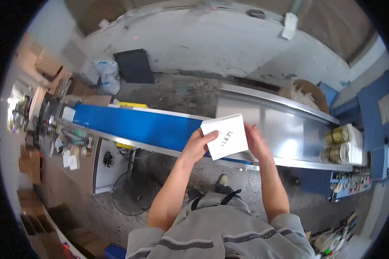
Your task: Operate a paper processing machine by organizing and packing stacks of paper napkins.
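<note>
Left grip (196, 146): closed on the white packet (224, 140), thumb laid flat over its printed face, at the packet's nine o'clock side.
Right grip (258, 146): at the packet's three o'clock edge, fingers loosely curved; from where I stand I cannot tell whether they press on it.
White packet: squarish, tilted a little, held up between both grips, dark print facing up at the person.
Blue belt (138, 125): runs out from behind the packet toward nine to ten o'clock.
Steel bench (268, 114): shiny, from two to three o'clock, just beyond the right grip.
In the way: packet and hands cover the spot where belt and bench come together.
Wrapped stacks (339, 144): at three o'clock, on the bench's far end, near a blue machine (378, 114).
Cardboard box (322, 95): two o'clock, behind the bench.
Dark panel (136, 67): between ten and eleven, by the wall, with white bags (109, 77) just beside it.
Shoe (222, 179): six o'clock, on the floor.
</note>
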`<act>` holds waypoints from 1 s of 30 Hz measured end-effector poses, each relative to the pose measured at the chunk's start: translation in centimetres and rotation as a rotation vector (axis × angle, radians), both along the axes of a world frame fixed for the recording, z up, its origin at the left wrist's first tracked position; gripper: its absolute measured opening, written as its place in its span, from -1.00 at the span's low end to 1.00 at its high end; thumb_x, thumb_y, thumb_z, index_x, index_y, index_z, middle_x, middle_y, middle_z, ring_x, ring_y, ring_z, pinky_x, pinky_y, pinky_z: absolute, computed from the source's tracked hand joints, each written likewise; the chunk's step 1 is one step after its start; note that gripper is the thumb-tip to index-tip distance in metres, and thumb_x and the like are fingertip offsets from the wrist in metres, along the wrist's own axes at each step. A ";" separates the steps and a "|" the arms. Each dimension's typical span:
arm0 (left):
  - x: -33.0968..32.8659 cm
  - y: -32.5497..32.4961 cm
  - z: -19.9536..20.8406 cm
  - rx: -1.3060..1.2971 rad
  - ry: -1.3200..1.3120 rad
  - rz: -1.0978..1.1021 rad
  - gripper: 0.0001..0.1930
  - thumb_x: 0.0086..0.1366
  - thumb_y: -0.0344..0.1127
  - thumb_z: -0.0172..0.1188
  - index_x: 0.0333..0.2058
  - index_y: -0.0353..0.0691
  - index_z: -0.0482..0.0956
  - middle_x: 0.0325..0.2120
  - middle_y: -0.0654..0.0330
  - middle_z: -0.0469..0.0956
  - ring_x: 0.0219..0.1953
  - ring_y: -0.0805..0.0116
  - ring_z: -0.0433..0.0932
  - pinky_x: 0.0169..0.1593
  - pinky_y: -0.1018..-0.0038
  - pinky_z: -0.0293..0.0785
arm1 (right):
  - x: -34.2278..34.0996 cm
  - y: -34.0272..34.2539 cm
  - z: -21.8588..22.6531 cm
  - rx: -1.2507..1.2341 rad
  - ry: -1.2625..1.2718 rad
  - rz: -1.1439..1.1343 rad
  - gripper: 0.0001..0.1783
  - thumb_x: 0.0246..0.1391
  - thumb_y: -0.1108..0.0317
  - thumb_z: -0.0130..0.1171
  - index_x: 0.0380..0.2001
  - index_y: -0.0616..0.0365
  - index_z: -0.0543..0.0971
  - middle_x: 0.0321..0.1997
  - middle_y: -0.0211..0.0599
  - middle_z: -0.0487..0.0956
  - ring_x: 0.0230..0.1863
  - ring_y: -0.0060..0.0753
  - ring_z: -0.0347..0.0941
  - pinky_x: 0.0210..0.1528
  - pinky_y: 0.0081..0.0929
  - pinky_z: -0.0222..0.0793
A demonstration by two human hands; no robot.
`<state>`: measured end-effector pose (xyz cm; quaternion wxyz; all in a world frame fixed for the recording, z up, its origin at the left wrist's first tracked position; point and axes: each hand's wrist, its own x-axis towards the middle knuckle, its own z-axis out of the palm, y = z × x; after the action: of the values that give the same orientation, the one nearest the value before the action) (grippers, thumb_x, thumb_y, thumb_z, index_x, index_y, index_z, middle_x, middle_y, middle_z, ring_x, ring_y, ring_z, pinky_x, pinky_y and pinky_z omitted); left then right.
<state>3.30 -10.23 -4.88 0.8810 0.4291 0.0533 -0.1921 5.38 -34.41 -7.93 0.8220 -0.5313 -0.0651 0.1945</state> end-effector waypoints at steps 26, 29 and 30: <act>-45.3 35.8 -20.0 0.497 0.772 1.116 -0.69 0.25 -0.39 0.22 -0.06 -0.41 0.53 -0.50 0.22 0.59 -0.50 0.54 0.52 -0.45 0.52 0.47 | -10.0 67.3 -13.1 -0.495 0.001 0.819 -0.53 0.06 0.30 0.35 -0.04 0.38 0.53 -0.12 -0.17 0.64 -0.16 -0.44 0.56 -0.10 -0.45 0.46; -49.8 34.9 -21.7 0.473 1.044 1.224 -0.76 0.29 -0.33 0.23 -0.13 -0.34 0.55 -0.51 0.20 0.59 -0.55 0.52 0.52 -0.48 0.53 0.46 | -11.2 78.5 -16.2 -0.302 0.135 0.868 -0.57 0.08 0.36 0.27 -0.01 0.39 0.51 -0.09 -0.20 0.62 -0.12 -0.41 0.55 -0.03 -0.43 0.43; -50.6 35.0 -21.2 0.471 1.105 1.228 -0.78 0.31 -0.31 0.23 -0.15 -0.31 0.54 -0.51 0.20 0.60 -0.56 0.50 0.53 -0.49 0.53 0.46 | -11.5 82.3 -16.2 -0.280 0.228 0.857 -0.55 0.06 0.40 0.24 0.01 0.40 0.49 -0.07 -0.19 0.61 -0.10 -0.40 0.54 0.00 -0.42 0.42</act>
<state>-47.33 24.74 -26.07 0.5645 0.3407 0.7360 0.1533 -6.10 47.84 -24.14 0.5897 -0.5376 -0.1608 0.5808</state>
